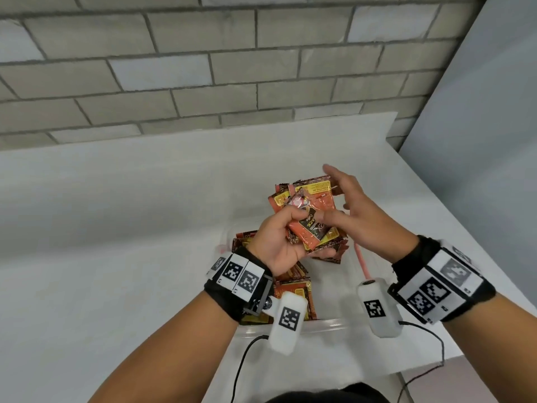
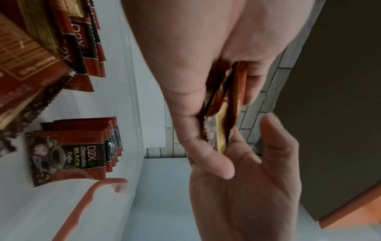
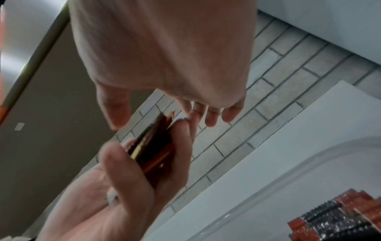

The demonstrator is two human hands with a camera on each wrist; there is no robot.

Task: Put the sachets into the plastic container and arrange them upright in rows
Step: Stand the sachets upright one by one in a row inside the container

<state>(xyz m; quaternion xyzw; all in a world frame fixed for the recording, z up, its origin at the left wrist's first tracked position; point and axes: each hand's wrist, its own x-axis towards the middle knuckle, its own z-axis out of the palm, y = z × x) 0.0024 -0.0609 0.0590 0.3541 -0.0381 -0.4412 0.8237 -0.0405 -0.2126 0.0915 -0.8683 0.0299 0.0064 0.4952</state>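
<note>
Foil sachets (image 1: 312,228) fanned in your left hand (image 1: 279,245) look light, thin and slippery, so pinch their flat faces while your right hand (image 1: 357,216) hovers open-fingered.

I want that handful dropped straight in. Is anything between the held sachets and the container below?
Nothing visible. The left hand holds the sachets directly above the open container; the right hand is beside them, not beneath.

sachet rows (image 1: 293,289) crowd container's (image 1: 325,325) left, right side free
</note>
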